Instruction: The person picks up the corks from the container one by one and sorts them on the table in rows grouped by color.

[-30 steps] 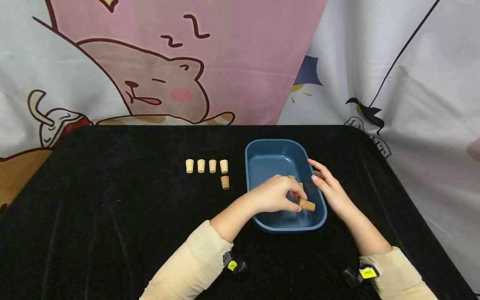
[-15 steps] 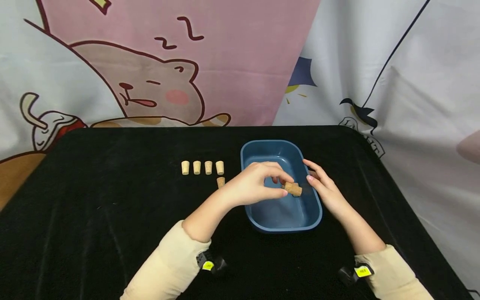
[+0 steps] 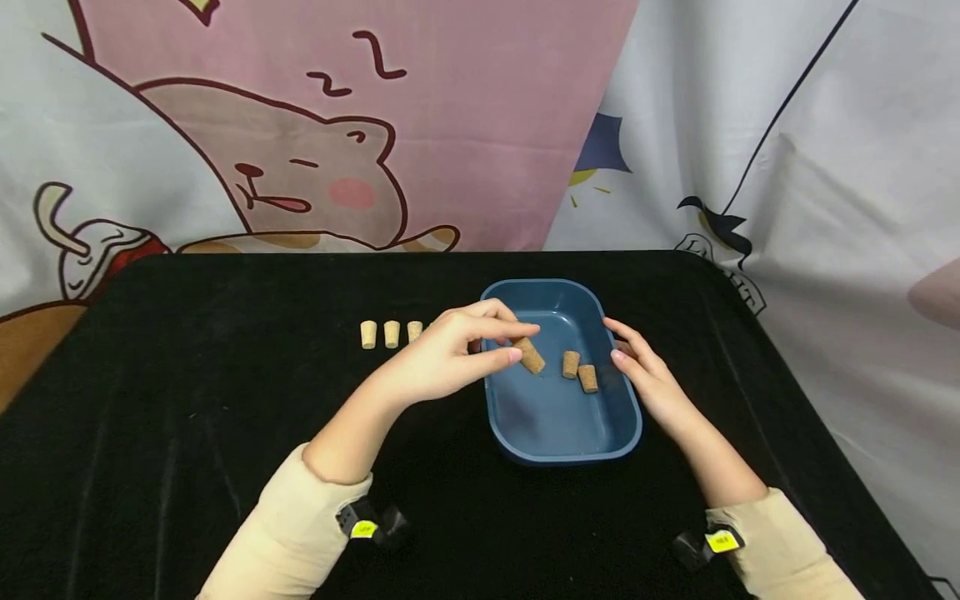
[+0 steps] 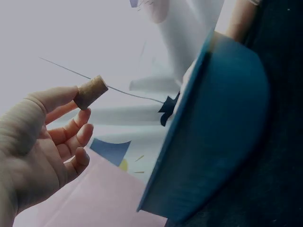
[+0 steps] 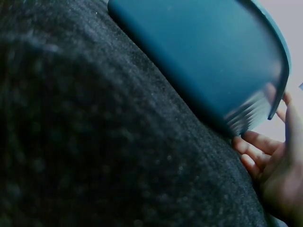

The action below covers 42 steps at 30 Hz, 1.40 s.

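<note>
In the head view my left hand [image 3: 450, 350] pinches a brown cork stopper [image 3: 531, 357] between thumb and fingers, over the left side of a blue plastic basin [image 3: 562, 458]. The left wrist view shows this cork [image 4: 91, 92] at the fingertips, with the other fingers loosely bent. Two more cork stoppers [image 3: 579, 372] lie inside the basin, near its right wall. My right hand [image 3: 656, 383] rests against the basin's right side, thumb and forefinger at the rim. Seen from the right wrist, its fingers [image 5: 258, 146] touch the outer wall low down.
Pale cork stoppers [image 3: 392, 334] stand in a row left of the basin, partly hidden behind my left hand. A black cloth [image 3: 225, 467] covers the table. Behind it hangs a printed curtain [image 3: 480, 125].
My left hand has moved left and away across the basin with the cork, uncovering the two corks inside. It now hides the row's right end. My right hand has stayed at the rim.
</note>
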Each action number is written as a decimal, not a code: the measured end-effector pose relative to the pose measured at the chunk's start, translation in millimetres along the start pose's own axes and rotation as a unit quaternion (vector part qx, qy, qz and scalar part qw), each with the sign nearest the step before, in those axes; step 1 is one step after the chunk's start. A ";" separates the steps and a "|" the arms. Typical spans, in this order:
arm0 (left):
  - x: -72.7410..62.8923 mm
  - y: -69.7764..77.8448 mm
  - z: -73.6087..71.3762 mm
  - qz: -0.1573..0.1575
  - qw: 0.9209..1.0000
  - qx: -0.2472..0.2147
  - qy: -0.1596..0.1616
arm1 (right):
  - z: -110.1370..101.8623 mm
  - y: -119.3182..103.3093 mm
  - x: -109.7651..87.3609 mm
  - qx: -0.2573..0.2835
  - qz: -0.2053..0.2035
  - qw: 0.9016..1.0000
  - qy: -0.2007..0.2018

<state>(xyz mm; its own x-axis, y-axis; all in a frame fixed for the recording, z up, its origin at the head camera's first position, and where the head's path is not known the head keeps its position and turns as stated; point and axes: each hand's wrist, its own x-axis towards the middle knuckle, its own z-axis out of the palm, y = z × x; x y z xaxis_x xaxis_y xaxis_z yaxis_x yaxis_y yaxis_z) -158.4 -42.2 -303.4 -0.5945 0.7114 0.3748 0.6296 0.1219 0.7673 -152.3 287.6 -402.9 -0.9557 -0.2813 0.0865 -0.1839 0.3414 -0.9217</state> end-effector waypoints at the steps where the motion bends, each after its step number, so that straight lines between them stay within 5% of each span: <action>1: -0.8 0.0 -2.2 0.002 1.000 -0.003 0.003 | 0.4 -0.1 0.2 0.001 0.001 1.000 -0.001; 12: -17.0 -6.7 -21.6 -0.037 0.999 0.018 0.033 | 0.5 1.4 -0.6 -0.009 -0.001 1.000 0.005; 24: -44.0 -41.0 -45.8 -0.091 0.993 0.008 0.078 | 1.5 -2.4 -0.9 -0.014 0.003 1.000 0.000; 32: -53.2 -56.1 -59.4 -0.134 0.989 0.043 0.048 | -1.1 -1.0 -0.9 -0.013 -0.005 1.000 -0.001; 42: -60.5 -71.8 -60.8 -0.164 0.982 0.089 -0.030 | 0.5 -0.6 -1.2 -0.012 0.006 1.000 0.000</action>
<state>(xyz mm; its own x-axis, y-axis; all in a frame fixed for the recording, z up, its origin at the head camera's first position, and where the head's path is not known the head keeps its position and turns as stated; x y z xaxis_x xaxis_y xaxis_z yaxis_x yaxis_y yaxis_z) -198.0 -136.1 -349.5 -0.7528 0.6524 0.0874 0.4897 0.4663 0.7367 -150.9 287.2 -402.6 -0.9579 -0.2770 0.0756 -0.1779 0.3661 -0.9134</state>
